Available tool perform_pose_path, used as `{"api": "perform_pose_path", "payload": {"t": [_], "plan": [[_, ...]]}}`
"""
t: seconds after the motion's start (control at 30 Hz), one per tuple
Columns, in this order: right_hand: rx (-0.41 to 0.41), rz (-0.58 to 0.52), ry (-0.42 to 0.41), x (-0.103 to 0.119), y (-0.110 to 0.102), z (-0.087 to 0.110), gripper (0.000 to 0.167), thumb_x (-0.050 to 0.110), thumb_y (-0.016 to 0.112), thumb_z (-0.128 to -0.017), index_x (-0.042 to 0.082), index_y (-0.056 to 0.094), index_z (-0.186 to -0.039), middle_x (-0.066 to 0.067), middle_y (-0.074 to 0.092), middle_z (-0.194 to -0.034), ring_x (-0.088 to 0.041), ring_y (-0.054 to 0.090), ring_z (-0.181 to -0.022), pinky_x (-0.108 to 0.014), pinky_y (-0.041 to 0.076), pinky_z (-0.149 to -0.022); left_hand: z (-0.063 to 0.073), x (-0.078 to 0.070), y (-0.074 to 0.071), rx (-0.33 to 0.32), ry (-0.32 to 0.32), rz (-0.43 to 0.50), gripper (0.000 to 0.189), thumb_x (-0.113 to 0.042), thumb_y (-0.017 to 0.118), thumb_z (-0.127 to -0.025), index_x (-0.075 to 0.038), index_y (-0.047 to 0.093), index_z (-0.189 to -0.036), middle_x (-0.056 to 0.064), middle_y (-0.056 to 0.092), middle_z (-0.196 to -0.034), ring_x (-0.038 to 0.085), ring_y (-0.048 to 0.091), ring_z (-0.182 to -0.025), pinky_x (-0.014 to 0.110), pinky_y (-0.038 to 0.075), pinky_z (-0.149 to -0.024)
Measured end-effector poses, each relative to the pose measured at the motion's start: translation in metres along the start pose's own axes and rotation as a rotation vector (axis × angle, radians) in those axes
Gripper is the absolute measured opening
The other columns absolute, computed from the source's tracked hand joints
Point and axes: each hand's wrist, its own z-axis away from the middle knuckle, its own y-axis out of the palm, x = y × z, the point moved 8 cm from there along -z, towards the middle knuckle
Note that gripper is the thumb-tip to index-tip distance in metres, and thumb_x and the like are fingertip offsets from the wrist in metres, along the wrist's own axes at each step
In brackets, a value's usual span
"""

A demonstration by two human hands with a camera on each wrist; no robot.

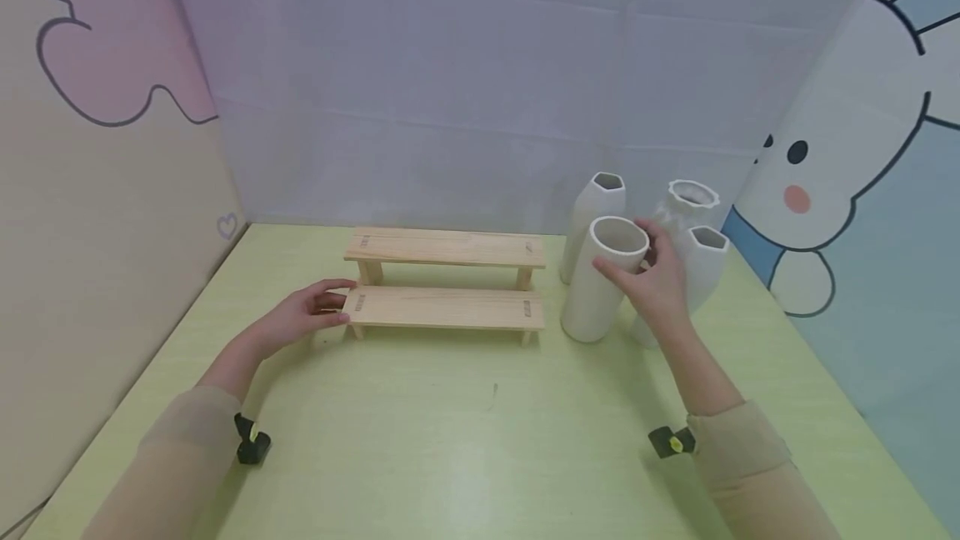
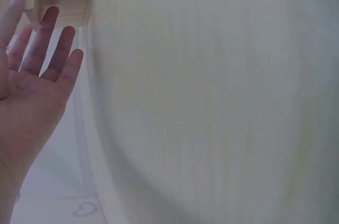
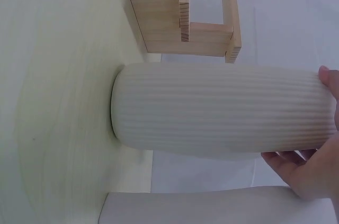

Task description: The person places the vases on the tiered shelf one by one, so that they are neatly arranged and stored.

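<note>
A white ribbed cylindrical vase (image 1: pixel 600 290) stands slightly tilted right of a two-tier wooden stand (image 1: pixel 442 307). My right hand (image 1: pixel 660 282) grips this vase near its rim, thumb on the near side and fingers on the far right. In the right wrist view the ribbed vase (image 3: pixel 222 108) has its base at the table; whether it touches cannot be told. At the left end of the stand's lower shelf, my left hand (image 1: pixel 311 311) touches the wood. The left wrist view shows that hand (image 2: pixel 37 83) with fingers extended beside the stand's end (image 2: pixel 64 1).
Behind the held vase stands a white faceted vase (image 1: pixel 588 211). Another faceted vase (image 1: pixel 705 269) and one with a scalloped rim (image 1: pixel 692 194) crowd the right hand's far side. A pale green table (image 1: pixel 450 440) lies beneath, with a cloth wall (image 1: pixel 420 90) behind.
</note>
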Motion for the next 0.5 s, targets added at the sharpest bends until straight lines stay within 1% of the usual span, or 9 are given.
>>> {"api": "perform_pose_path", "payload": {"t": [0.07, 0.2, 0.3, 0.37, 0.5], "plan": [[-0.003, -0.007, -0.002, 0.002, -0.001, 0.001, 0.084, 0.020, 0.082, -0.073, 0.009, 0.036, -0.142, -0.013, 0.050, -0.134, -0.025, 0.051, -0.119, -0.037, 0.048, -0.097, 0.002, -0.001, -0.001, -0.004, 0.004, 0.018, 0.066, -0.034, 0.068, -0.087, -0.021, 0.037, -0.144, 0.016, 0.054, -0.132, 0.026, 0.053, -0.119, 0.036, 0.048, -0.095], [-0.015, 0.001, -0.006, 0.008, -0.004, 0.002, 0.083, 0.021, 0.082, -0.073, 0.011, 0.037, -0.142, -0.011, 0.051, -0.133, -0.024, 0.051, -0.118, -0.034, 0.050, -0.095, 0.007, -0.001, -0.002, -0.019, -0.005, 0.040, 0.067, -0.033, 0.068, -0.087, -0.018, 0.037, -0.144, 0.016, 0.057, -0.128, 0.017, 0.058, -0.113, 0.029, 0.050, -0.092], [-0.023, 0.008, -0.012, 0.017, -0.007, 0.003, 0.082, 0.023, 0.083, -0.073, 0.012, 0.038, -0.142, -0.010, 0.052, -0.133, -0.023, 0.052, -0.118, -0.034, 0.050, -0.095, 0.011, 0.001, -0.002, -0.034, -0.035, 0.065, 0.066, -0.032, 0.068, -0.087, -0.016, 0.038, -0.142, 0.016, 0.059, -0.126, 0.012, 0.060, -0.106, 0.025, 0.050, -0.088], [-0.027, 0.005, -0.025, 0.024, -0.008, 0.004, 0.081, 0.022, 0.083, -0.073, 0.013, 0.039, -0.141, -0.010, 0.052, -0.132, -0.022, 0.053, -0.116, -0.031, 0.051, -0.094, 0.013, 0.003, -0.002, -0.038, -0.049, 0.088, 0.065, -0.031, 0.068, -0.088, -0.014, 0.038, -0.143, 0.017, 0.058, -0.125, 0.012, 0.061, -0.104, 0.024, 0.051, -0.086], [-0.033, 0.006, -0.069, 0.042, -0.011, 0.003, 0.077, 0.020, 0.083, -0.072, 0.013, 0.043, -0.137, -0.009, 0.055, -0.128, -0.018, 0.055, -0.112, -0.023, 0.052, -0.088, 0.016, 0.003, 0.000, -0.038, -0.075, 0.155, 0.065, -0.025, 0.067, -0.089, -0.010, 0.036, -0.144, 0.019, 0.057, -0.124, 0.018, 0.062, -0.102, 0.027, 0.053, -0.084]]}}
